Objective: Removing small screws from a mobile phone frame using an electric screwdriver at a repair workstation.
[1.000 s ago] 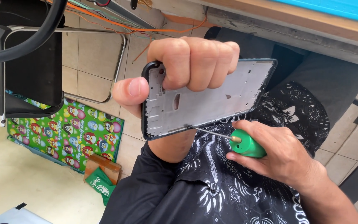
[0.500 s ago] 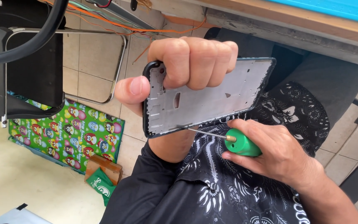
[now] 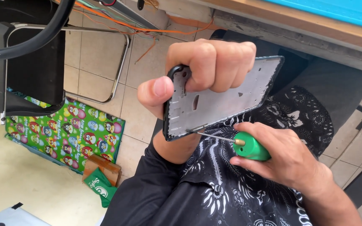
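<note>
Grip, left hand: fingers were curled tight over the upper edge of a phone frame, thumb pressed along its short dark end. Frame was held in the air above the lap, tilted, its grey inner face turned toward the camera, one far corner jutting past the knuckles.

Grip, right hand: closed round the green handle of a screwdriver. Thin metal shaft ran left and slightly up; its tip touched the lower edge of the frame, near the corner closest to the left wrist.

Surroundings: black patterned shirt and black sleeve below both hands. Metal-legged chair with a black seat stood to the left on a tiled floor. Bright cartoon-print mat lay under it, with a small brown box and a green packet at its near corner. Orange wires trailed along the floor under a wooden table edge. Thick black cable crossed the upper left.

Risk, as judged: the tip sat on a narrow edge with nothing behind the frame but the hand. A slip under pressure could drive the shaft toward the left wrist or scratch the grey face. Levering too hard could bend the thin frame.
</note>
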